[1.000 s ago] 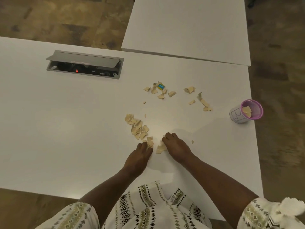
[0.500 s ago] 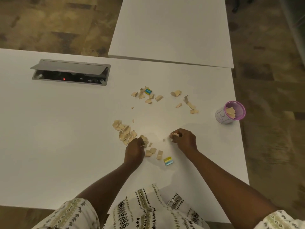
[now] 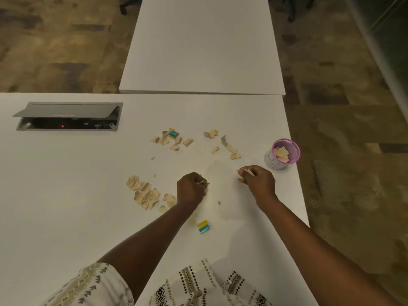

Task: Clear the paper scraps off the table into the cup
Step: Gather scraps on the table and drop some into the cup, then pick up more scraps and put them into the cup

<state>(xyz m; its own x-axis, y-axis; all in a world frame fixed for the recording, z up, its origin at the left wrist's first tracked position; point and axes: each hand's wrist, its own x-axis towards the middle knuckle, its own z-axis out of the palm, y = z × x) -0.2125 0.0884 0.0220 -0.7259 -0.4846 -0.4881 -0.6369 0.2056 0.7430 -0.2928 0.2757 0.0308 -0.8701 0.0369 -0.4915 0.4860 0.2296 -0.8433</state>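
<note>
Tan paper scraps lie on the white table in a near pile and a far scatter. A pink-rimmed cup stands near the table's right edge with a few scraps inside. My left hand is closed on paper scraps just right of the near pile. Left of and a little nearer than the cup, my right hand is closed on more paper scraps. A yellow and blue scrap lies near my left forearm, and one tiny scrap lies between my hands.
A grey cable box with its lid raised is sunk into the table at the far left. A second white table butts against the far edge. The table's right edge runs just past the cup, with patterned floor beyond.
Both hands have lifted scraps from the spot near the body and moved right, the right hand closer to the cup. A yellow and blue scrap is now uncovered.
</note>
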